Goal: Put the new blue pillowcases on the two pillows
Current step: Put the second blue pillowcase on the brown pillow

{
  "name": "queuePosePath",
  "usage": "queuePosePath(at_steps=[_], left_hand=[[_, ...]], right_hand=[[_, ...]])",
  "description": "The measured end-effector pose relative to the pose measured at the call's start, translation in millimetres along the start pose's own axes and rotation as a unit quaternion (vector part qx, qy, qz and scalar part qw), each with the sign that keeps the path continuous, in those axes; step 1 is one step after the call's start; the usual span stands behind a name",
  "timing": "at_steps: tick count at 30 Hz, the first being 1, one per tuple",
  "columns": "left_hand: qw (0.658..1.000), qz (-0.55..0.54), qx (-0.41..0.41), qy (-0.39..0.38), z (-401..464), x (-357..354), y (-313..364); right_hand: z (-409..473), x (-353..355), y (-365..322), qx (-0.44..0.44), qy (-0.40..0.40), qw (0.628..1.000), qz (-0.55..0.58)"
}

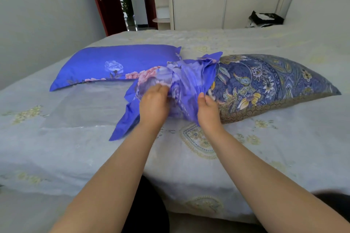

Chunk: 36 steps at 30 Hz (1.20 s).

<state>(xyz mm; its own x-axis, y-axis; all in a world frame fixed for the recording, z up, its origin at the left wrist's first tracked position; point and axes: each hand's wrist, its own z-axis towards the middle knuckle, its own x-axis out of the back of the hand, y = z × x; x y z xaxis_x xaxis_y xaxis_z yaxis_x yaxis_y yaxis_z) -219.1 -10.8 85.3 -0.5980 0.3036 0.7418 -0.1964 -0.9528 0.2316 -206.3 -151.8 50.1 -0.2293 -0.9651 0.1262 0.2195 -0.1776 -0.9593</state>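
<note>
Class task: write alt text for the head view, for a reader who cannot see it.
Both hands, left hand and right hand, grip a bunched blue floral pillowcase at the end of a paisley-patterned pillow on a pale bed. Another pillow already wears its blue case.

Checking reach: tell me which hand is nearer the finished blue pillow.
Left. The left hand grips the bunched pillowcase just right of the finished blue pillow; the right hand is farther right.
</note>
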Motion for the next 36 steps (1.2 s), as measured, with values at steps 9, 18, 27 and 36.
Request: queuePosePath(at_steps=[9,18,27,36], left_hand=[[0.998,0.03,-0.053,-0.012,-28,-15,-12],[0.984,0.038,-0.162,-0.064,-46,-25,14],[0.965,-0.026,-0.101,-0.241,-43,-8,57],[0.939,-0.077,-0.162,-0.293,-52,5,100]], right_hand=[[60,86,4,0.038,0.174,0.964,-0.195],[71,98,-28,-0.084,-0.016,0.994,-0.075],[60,121,21,-0.131,0.214,0.961,-0.116],[43,119,25,-0.202,0.191,0.959,0.059]])
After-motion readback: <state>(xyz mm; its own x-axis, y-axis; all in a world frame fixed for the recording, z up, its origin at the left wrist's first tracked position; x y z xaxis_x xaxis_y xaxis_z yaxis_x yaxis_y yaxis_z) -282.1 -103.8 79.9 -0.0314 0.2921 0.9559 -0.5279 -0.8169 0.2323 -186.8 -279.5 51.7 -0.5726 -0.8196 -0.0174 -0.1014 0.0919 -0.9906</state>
